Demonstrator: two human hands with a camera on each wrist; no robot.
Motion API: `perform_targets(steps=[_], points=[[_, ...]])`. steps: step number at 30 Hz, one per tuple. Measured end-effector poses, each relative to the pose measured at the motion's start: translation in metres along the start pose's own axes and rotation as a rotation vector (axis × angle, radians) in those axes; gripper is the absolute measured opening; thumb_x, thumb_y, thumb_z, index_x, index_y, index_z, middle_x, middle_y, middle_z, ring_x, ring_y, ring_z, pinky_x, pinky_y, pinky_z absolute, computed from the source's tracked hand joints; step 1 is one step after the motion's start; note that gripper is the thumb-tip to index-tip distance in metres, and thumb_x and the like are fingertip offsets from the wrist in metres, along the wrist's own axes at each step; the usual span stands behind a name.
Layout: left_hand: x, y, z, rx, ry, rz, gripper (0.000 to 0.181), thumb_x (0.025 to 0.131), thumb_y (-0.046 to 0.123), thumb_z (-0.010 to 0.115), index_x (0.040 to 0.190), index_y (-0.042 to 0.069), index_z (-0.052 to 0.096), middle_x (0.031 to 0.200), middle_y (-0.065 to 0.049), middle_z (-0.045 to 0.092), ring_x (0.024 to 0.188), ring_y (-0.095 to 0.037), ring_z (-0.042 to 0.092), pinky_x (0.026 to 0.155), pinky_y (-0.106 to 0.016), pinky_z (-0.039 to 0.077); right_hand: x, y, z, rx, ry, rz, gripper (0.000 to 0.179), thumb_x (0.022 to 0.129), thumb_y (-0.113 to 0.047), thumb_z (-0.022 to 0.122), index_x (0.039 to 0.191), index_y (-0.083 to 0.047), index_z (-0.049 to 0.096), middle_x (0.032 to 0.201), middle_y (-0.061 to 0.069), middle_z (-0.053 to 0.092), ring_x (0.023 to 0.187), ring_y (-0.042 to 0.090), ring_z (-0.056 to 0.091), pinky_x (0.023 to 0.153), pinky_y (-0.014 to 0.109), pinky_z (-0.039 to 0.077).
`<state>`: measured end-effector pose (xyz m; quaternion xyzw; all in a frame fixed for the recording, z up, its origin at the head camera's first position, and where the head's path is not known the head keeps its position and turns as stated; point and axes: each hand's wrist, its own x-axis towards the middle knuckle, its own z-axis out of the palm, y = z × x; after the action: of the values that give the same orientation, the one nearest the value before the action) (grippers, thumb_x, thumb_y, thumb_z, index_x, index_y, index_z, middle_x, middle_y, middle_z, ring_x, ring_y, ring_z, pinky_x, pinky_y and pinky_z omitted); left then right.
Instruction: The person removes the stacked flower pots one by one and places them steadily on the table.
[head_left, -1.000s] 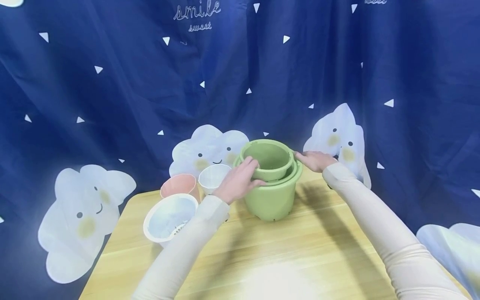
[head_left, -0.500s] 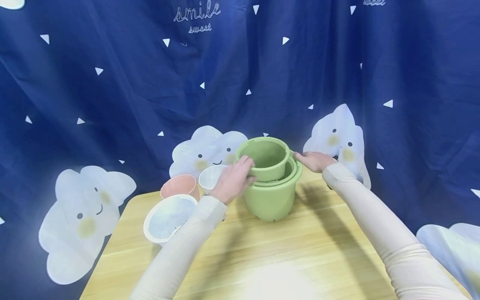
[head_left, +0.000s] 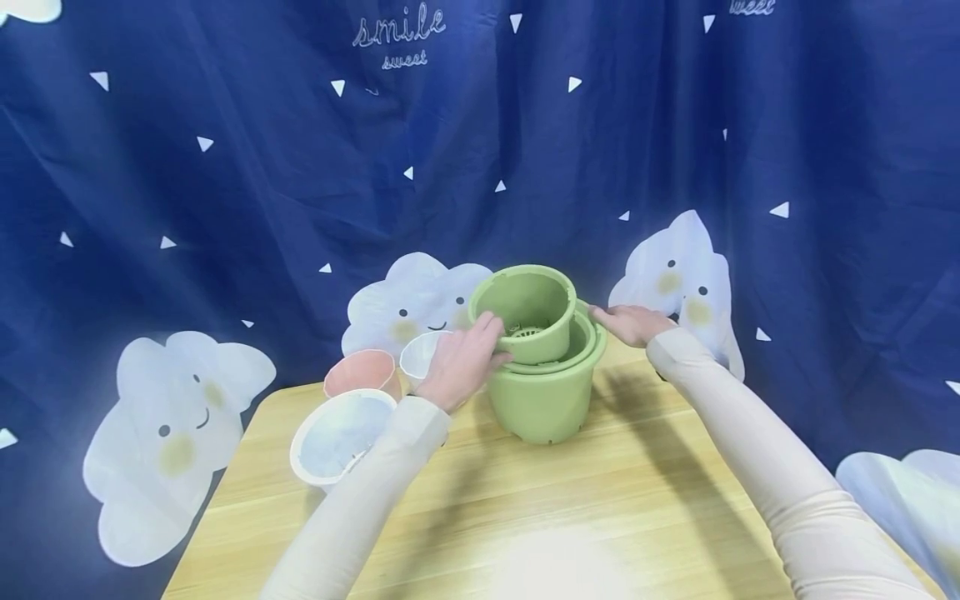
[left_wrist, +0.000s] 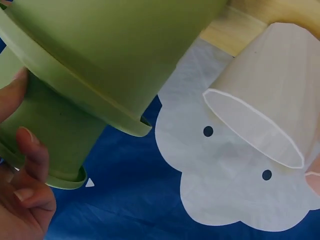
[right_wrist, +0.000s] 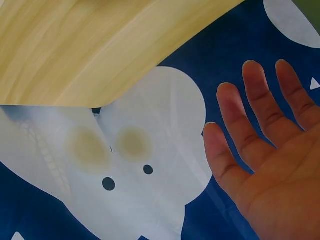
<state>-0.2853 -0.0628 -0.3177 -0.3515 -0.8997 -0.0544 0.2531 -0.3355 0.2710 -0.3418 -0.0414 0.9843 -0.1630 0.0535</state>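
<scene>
My left hand point(head_left: 463, 354) grips the near left rim of a small green flower pot point(head_left: 551, 343), with the thumb outside and fingers at the edge. The small pot tilts and sits partly inside a nested green pot point(head_left: 583, 333); slots show in its base. Both are in the mouth of a large green flower pot point(head_left: 542, 408) standing on the table. In the left wrist view the left hand point(left_wrist: 30, 185) curls at the small pot's rim. My right hand point(head_left: 632, 323) touches the large pot's right rim at the thumb; in the right wrist view its fingers point(right_wrist: 257, 95) are extended and spread.
To the left on the wooden table point(head_left: 570, 492) stand a pink faceted pot point(head_left: 360, 372), a white faceted pot point(head_left: 417, 354) and a wider white pot point(head_left: 315, 467) with slots inside. A blue curtain point(head_left: 585, 167) with clouds hangs behind the table.
My left hand has shifted the small green pot slightly left and up, and it now tilts towards me. More of the nested pot's inside shows. The right hand stays at the rim.
</scene>
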Motion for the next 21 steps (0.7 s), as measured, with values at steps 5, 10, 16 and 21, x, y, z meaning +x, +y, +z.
perform_targets(steps=[5, 10, 16, 21], points=[[-0.003, -0.004, -0.001, 0.005, 0.053, 0.012, 0.032, 0.093, 0.039, 0.075, 0.104, 0.016, 0.056, 0.096, 0.003, 0.055, 0.061, -0.015, 0.058, 0.051, -0.033, 0.046, 0.001, 0.000, 0.000, -0.001, 0.000, 0.004, 0.099, 0.100, -0.075, 0.006, 0.157, 0.000, 0.037, 0.158, 0.029, 0.042, 0.144, 0.054, 0.042, 0.115, 0.070, 0.033], [-0.005, -0.006, -0.003, 0.002, 0.074, -0.001, 0.033, 0.094, 0.040, 0.075, 0.106, 0.016, 0.056, 0.096, 0.002, 0.057, 0.061, -0.019, 0.062, 0.051, -0.035, 0.048, 0.002, 0.001, 0.002, 0.000, 0.004, -0.012, 0.099, 0.100, -0.075, 0.006, 0.155, 0.001, 0.040, 0.157, 0.029, 0.044, 0.142, 0.054, 0.044, 0.114, 0.069, 0.036], [-0.007, -0.007, -0.008, 0.000, 0.096, -0.024, 0.034, 0.093, 0.041, 0.076, 0.105, 0.015, 0.056, 0.095, 0.001, 0.058, 0.061, -0.021, 0.062, 0.048, -0.035, 0.046, 0.002, 0.001, 0.002, 0.004, 0.009, -0.024, 0.100, 0.100, -0.074, 0.006, 0.154, 0.003, 0.041, 0.156, 0.030, 0.044, 0.142, 0.054, 0.044, 0.115, 0.067, 0.036], [-0.010, -0.009, -0.011, 0.007, 0.140, -0.030, 0.035, 0.091, 0.040, 0.078, 0.104, 0.015, 0.057, 0.095, 0.002, 0.060, 0.059, -0.021, 0.062, 0.046, -0.032, 0.044, 0.004, 0.001, 0.003, 0.006, 0.013, -0.027, 0.098, 0.101, -0.073, 0.007, 0.154, 0.003, 0.041, 0.156, 0.030, 0.044, 0.143, 0.054, 0.043, 0.115, 0.068, 0.035]])
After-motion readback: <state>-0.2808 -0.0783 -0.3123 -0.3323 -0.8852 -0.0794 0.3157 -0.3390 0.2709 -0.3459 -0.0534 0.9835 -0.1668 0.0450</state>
